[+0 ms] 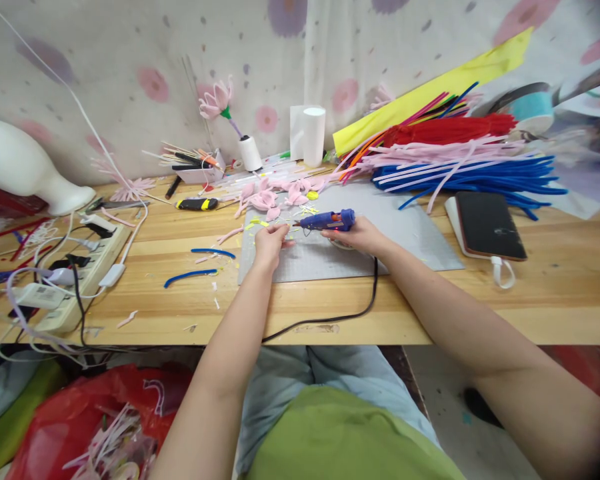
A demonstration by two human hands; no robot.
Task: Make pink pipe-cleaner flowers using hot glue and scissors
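Note:
My right hand [354, 235] is wrapped round the handle of a blue hot glue gun [327, 221], whose nozzle points left above the grey cutting mat [410, 233]. Just left of the nozzle, the fingers of my left hand [274, 241] are pinched together. Whatever they hold is too small to make out. Pink pipe-cleaner petals [264, 199] lie on the mat behind both hands, with small yellow pieces [256, 221] beside them. From the glue gun a black cord [350, 315] runs over the table's front edge.
At the left stands a power strip [93, 267] with tangled cables. A utility knife [197, 204] and two blue pipe-cleaner pieces [191, 275] lie left of the mat. Bundled blue pipe cleaners [480, 179] fill the back right, near a black-covered phone-sized device [490, 225]. A pink flower [219, 101] stands at the back.

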